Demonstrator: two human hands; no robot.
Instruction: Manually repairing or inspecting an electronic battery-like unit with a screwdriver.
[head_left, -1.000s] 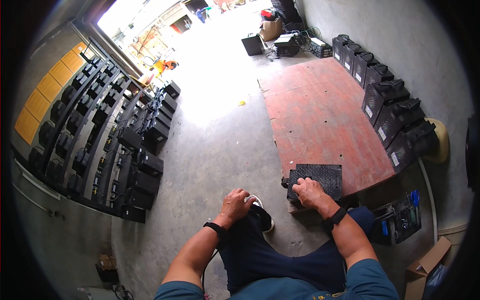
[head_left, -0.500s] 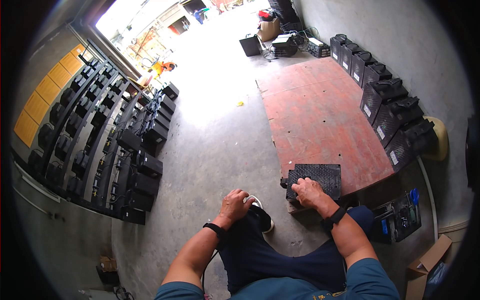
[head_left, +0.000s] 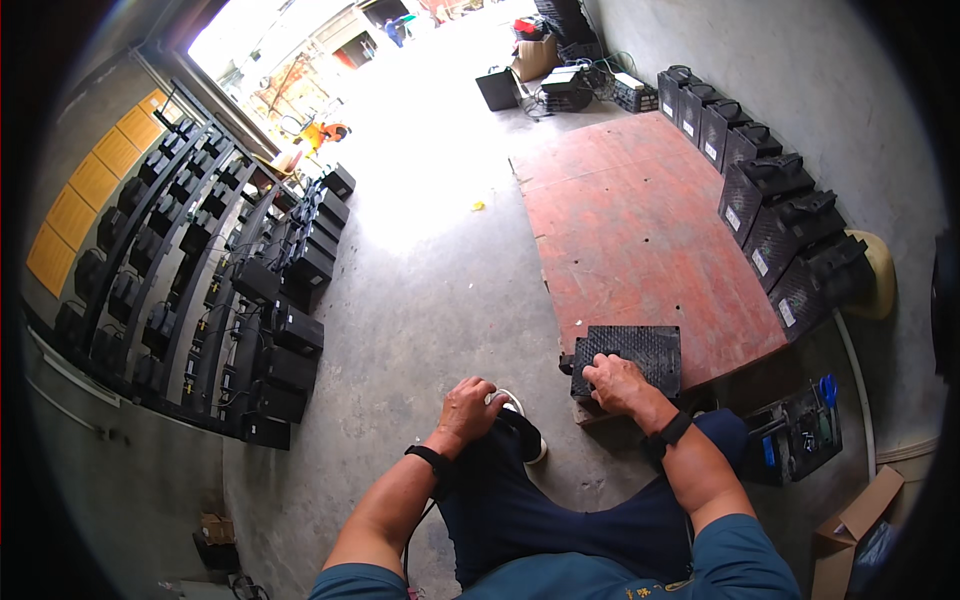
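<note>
Right hand (head_left: 615, 383) laid palm down on the near left corner of a flat black ribbed plastic battery case (head_left: 628, 360), fingers curled over its near edge and pressing it, wrist bent slightly, forearm rising from the lower edge with a black wrist strap (head_left: 668, 433). Case lying flat at the near edge of a worn red wooden board (head_left: 640, 225), close to its near left corner. Left hand (head_left: 470, 408) resting on the left knee in dark blue trousers (head_left: 530, 510), fingers loosely bent and gripping nothing, black band at the wrist. Black-and-white shoe (head_left: 522, 428) just beside that hand on the grey concrete floor (head_left: 420, 300). Row of black batteries (head_left: 780, 215) along the board's far right edge.
</note>
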